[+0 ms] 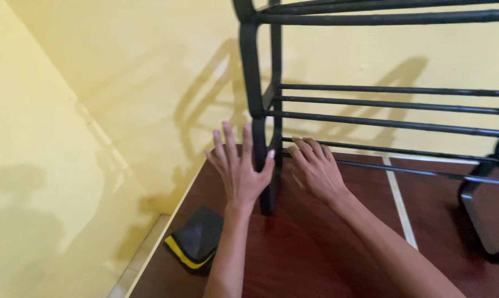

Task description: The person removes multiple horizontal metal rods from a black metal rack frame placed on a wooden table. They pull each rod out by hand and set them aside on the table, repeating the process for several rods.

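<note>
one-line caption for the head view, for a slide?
Left hand flat against a black metal rack's leg, right hand by its lowest bars, on a dark red floor beside yellow walls.

View: head camera, single, worn by the person.
Facing: forward and down, toward the yellow wall (122,72) corner.
Nearness: close; left hand (239,168), right hand (314,168), black rack (382,118) within arm's reach.
Cut off: rack's top and right end.
</note>
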